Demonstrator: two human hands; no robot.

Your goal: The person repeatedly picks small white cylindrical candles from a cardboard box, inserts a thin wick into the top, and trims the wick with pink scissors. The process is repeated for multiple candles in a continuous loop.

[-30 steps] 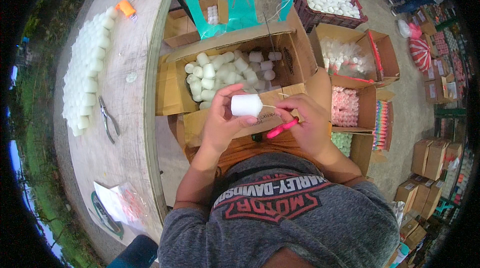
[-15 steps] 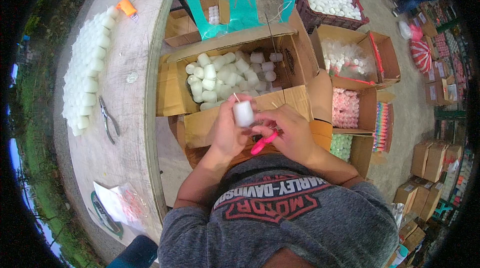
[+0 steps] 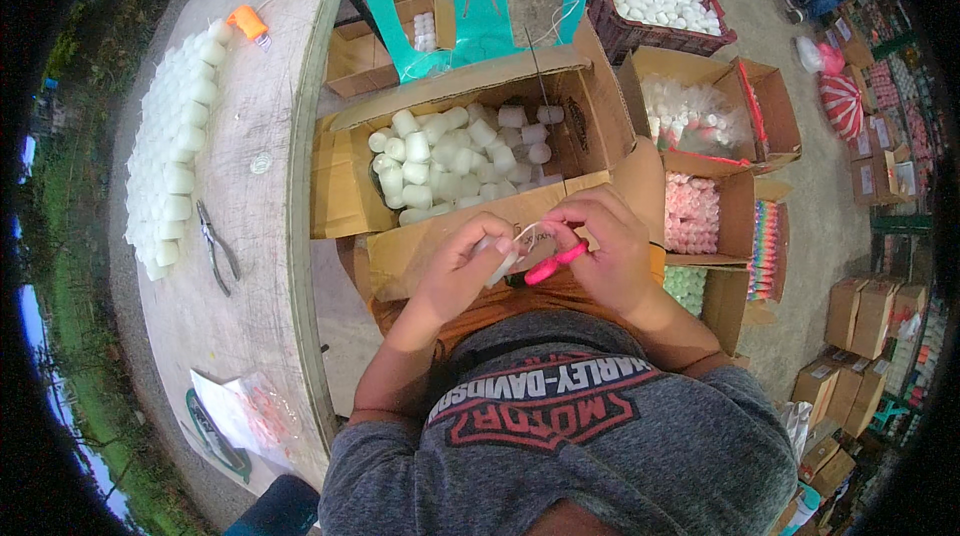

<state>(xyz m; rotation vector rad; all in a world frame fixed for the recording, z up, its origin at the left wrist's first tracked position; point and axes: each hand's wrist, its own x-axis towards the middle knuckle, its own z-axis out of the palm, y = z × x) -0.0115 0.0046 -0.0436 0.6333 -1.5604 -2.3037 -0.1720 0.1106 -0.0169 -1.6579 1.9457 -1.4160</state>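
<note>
My left hand (image 3: 455, 271) is closed around a white candle (image 3: 500, 266), mostly covered by the fingers. A pale wick (image 3: 528, 230) bows up from the candle toward my right hand (image 3: 608, 254), whose thumb and finger pinch near its far end. Small scissors with pink handles (image 3: 556, 262) hang in the fingers of my right hand; their blades are hard to make out. Just beyond my hands stands a cardboard box (image 3: 345, 181) with a heap of white candles (image 3: 440, 151) in it.
On the table (image 3: 270, 266) at left lie a block of white candles (image 3: 175, 151), pliers (image 3: 215, 246), an orange-capped tool (image 3: 248, 24) and a plastic bag (image 3: 262, 414). A teal chair (image 3: 475, 11) is beyond the box. Cartons and a maroon crate (image 3: 610, 21) stand to the right.
The candle has tilted and come lower in my left hand. My right hand has risen and moved slightly right, drawing the wick into a loop, with the pink-handled scissors still in it.
</note>
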